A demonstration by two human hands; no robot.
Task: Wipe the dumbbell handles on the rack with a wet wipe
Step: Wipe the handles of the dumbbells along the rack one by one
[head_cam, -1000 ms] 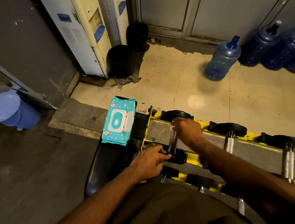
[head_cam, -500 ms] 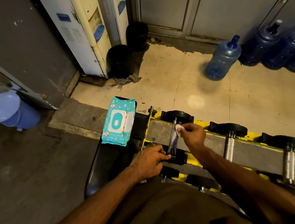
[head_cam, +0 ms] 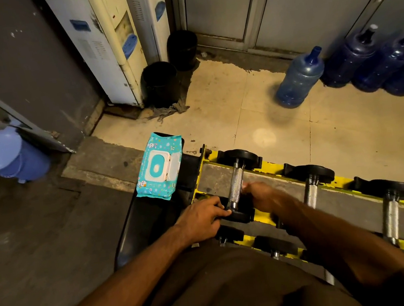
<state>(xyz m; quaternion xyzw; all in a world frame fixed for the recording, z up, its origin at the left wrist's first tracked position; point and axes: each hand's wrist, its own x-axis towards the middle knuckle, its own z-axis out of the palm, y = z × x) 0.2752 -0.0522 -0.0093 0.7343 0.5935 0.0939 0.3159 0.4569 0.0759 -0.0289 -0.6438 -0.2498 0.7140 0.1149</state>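
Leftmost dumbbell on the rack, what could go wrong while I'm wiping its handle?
The dumbbell could roll on the rack if your left hand lets go of its near head. Your blurred right hand may skip the handle's underside. The wipe pack looks open and might dry out.

Open gaps between dumbbell handles (head_cam: 311, 194)

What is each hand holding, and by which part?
Left hand grips the leftmost dumbbell by its near weight. Right hand is at that handle, too blurred to tell its hold.
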